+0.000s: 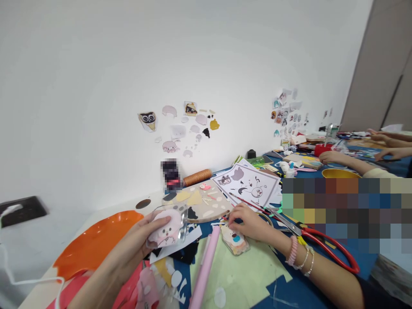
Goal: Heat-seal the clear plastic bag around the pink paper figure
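My left hand grips a clear block with a pale pink-and-white cartoon face on it, thumb across its front. Over the tan board's near edge, my right hand is closed in a pinch; whatever lies between its fingertips is too small or hidden to name. Just under those fingers lies a clear-edged piece with a dog-like face and a blue patch. A pink tube lies between my hands on a pale green sheet. The tan board carries yellow, white and black cut-outs.
An orange scalloped tray sits at left. Red-handled scissors lie beside my right forearm. Behind are a printed pattern sheet and a brown thread spool. Cut-outs are stuck to the wall. Other people's hands work at far right.
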`<action>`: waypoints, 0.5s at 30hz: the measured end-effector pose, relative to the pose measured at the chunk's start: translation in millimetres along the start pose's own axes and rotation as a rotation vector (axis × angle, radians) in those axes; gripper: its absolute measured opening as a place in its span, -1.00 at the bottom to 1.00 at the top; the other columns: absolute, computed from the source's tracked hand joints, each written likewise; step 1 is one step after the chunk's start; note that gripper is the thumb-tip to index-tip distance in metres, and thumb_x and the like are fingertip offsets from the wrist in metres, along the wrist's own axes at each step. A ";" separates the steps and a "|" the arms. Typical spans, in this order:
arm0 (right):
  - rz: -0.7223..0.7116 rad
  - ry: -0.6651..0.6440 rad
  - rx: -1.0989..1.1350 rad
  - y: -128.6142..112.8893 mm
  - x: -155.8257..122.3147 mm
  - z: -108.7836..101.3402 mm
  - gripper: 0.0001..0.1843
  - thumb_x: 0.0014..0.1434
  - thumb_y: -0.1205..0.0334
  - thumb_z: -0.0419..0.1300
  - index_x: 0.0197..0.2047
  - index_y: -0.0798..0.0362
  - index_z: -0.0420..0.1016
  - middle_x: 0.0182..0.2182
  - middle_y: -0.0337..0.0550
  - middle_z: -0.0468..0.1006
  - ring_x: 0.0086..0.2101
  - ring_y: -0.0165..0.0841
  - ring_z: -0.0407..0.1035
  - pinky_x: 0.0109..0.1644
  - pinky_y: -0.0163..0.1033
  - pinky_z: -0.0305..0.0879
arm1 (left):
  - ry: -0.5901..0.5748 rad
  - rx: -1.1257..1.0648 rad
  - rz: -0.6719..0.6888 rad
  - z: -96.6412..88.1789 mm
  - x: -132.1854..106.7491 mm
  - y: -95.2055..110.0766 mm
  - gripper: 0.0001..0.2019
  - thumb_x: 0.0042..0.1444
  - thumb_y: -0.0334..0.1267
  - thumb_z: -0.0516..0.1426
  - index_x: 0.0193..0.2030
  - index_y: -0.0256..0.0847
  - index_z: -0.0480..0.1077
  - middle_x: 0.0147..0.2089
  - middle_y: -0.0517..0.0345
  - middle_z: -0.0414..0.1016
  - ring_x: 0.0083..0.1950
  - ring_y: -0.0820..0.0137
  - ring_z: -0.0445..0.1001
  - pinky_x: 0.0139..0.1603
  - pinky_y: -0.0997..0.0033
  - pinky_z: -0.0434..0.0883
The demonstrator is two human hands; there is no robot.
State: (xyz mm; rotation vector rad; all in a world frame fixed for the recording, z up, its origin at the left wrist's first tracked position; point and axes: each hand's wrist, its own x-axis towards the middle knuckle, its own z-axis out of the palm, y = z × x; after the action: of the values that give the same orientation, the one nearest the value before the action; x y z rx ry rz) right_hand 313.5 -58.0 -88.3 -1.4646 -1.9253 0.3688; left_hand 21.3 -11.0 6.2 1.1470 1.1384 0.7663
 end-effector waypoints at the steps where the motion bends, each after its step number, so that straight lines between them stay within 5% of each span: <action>1: -0.012 0.000 -0.010 0.7 0.7 0.4 -0.91 0.06 0.35 0.23 -0.43 0.05 0.57 -0.34 -0.10 0.58 -0.16 -0.21 0.30 -0.03 -0.16 0.17 | -0.015 -0.002 -0.004 -0.7 1.0 -0.9 -0.45 -0.13 -0.17 0.34 0.05 -0.19 0.39 -0.29 0.08 0.60 -0.33 0.32 0.56 -0.36 0.49 0.50; 15: 0.037 0.014 -0.045 6.2 5.1 5.1 -0.84 0.11 0.44 0.11 -0.43 0.08 0.46 -0.39 -0.09 0.49 -0.21 -0.25 0.30 -0.13 -0.21 0.22 | -0.023 0.007 -0.012 1.6 -1.1 0.5 -0.44 -0.11 -0.18 0.34 0.08 -0.16 0.35 -0.36 0.19 0.56 -0.47 0.50 0.47 -0.52 0.65 0.38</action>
State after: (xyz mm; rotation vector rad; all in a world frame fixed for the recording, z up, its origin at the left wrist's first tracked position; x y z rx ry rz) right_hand 314.0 -50.3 -94.0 -1.5299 -1.9090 0.3328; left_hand 22.6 -12.3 7.1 1.1507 1.1286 0.7389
